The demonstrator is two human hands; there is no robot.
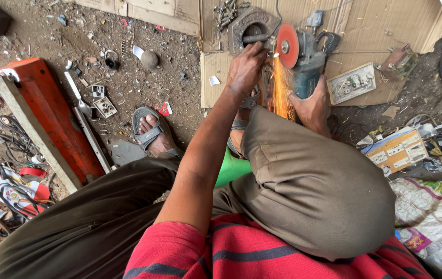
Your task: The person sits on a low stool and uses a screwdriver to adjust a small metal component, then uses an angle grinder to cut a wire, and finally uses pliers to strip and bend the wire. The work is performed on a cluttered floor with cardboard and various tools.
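1. the left hand (246, 67) presses a metal rod (254, 38) down against a round grey metal part (252, 26) just ahead of it.
2. the right hand (314, 106) grips the body of a blue-green angle grinder (309, 64); its orange disc (287, 45) stands just left of that hand's tool, touching the rod's end.
3. orange sparks (281, 88) fall between the two hands.
4. flattened cardboard (365, 23) lies under and beyond both hands.
5. a white switch plate (351, 82) lies just right of the right hand.
6. a sandalled foot (151, 132) rests on the dirt ground, well left of the left hand.
7. a red metal case (50, 111) lies further left.
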